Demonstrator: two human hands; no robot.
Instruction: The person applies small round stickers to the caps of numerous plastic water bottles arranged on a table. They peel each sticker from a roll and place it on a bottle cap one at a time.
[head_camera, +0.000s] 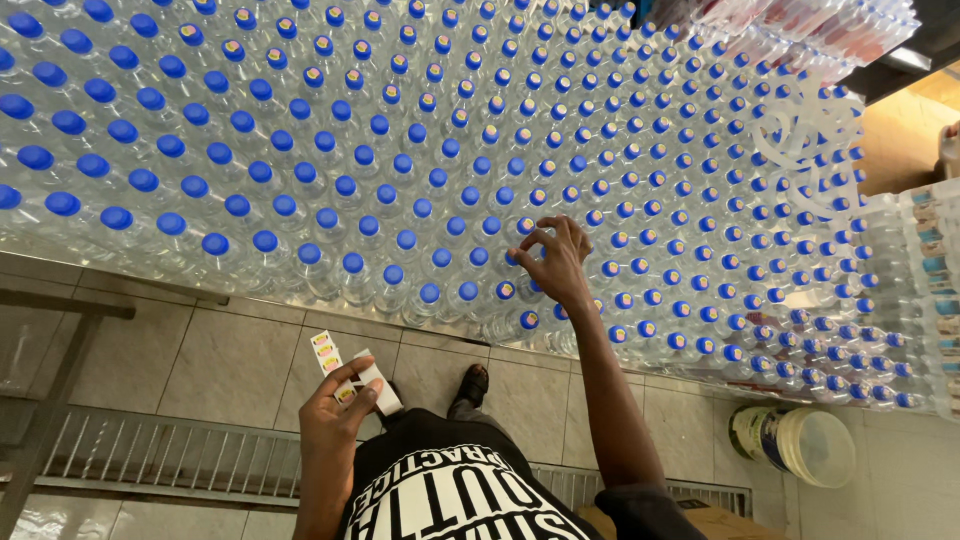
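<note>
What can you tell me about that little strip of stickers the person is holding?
The sticker strip is a narrow white backing strip, papery by its look, carrying a row of small round stickers in yellow and red. It stands up out of the left hand, pinched between thumb and fingers along with a small white roll or block. It hangs over the tiled floor, just short of the blue-capped bottles, touching only that hand.

A bottling storeroom: massed blue-capped water bottles (400, 170) stand packed on a tiled floor (230, 360).
</note>
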